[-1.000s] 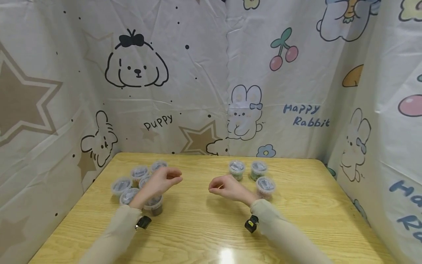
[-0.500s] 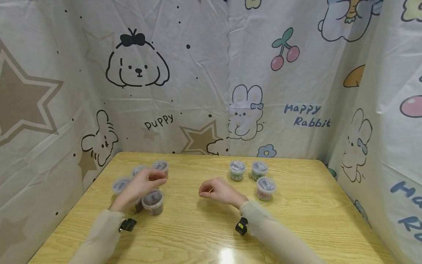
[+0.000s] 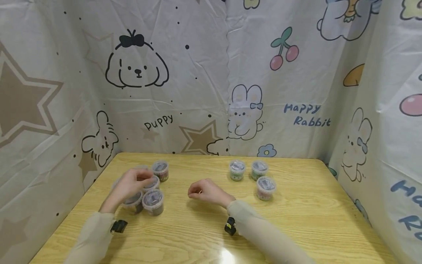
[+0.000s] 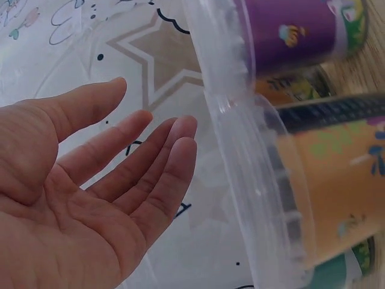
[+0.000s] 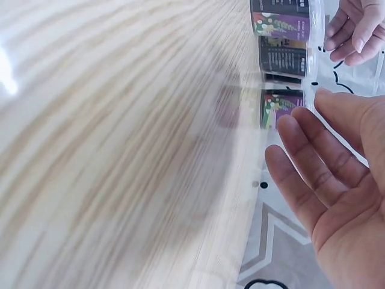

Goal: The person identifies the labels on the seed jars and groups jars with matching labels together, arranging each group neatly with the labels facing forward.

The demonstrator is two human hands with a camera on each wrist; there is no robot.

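My left hand (image 3: 132, 184) hovers above the cluster of small lidded tubs at the table's left, fingers relaxed and nothing held. It hides part of the tubs behind it. In the left wrist view an orange-labelled tub (image 4: 331, 198) and a purple-labelled tub (image 4: 295, 36) stand beside the fingers, apart from them. Nearest the front of the cluster is a clear-lidded tub (image 3: 153, 202); another tub (image 3: 160, 171) stands at its back. My right hand (image 3: 209, 192) is over the middle of the table, loosely bent with nothing in it, as the right wrist view also shows.
Three more lidded tubs stand at the right: one tub (image 3: 237, 170) at the back, a second tub (image 3: 259, 171) next to it, and a pinkish tub (image 3: 265, 188) in front. A printed curtain (image 3: 197, 73) surrounds the wooden table (image 3: 197, 234) at the back and sides.
My left hand has moved left and a little down over the left cluster, uncovering the front and back tubs. My right hand has shifted left, away from the right-hand tubs.
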